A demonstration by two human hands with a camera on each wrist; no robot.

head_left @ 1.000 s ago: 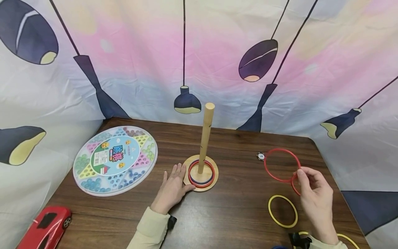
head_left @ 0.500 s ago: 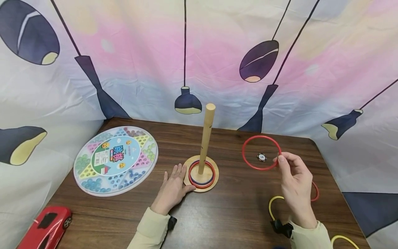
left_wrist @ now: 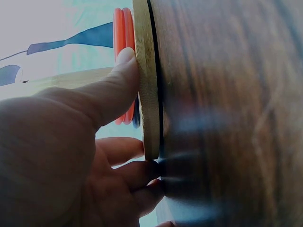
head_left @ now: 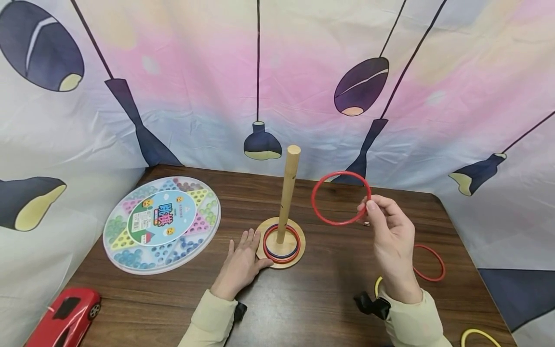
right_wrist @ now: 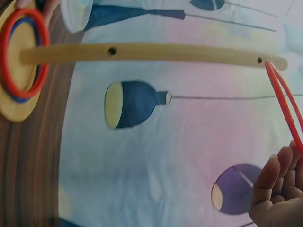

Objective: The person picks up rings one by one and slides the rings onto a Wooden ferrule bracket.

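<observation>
My right hand [head_left: 392,241] pinches a thin red ring [head_left: 344,172] at its near right edge, thumb in front. The ring hangs in the air right of a wooden peg [head_left: 287,193]; in the right wrist view it overlaps the peg near its top. Around the peg's foot, on the round wooden base [head_left: 273,245], lie two stacked red rings [left_wrist: 128,28] and a dark blue ring [left_wrist: 137,116]. My left hand [head_left: 242,267] rests at the base's left edge with extended fingers, its thumb [left_wrist: 113,85] against the near rim beside the rings.
A round marble board game [head_left: 162,217] lies at the left, a red toy car [head_left: 65,315] at front left. Another red ring [head_left: 442,267] and a yellow ring [head_left: 479,331] lie at the right. My right hand partly hides a second yellow ring [head_left: 377,286]. A printed cloth [head_left: 208,96] stands behind.
My right hand has carried the red ring up and left toward the peg, leaving another red ring on the table. It now mostly covers a small poker chip. My left hand stays put.
</observation>
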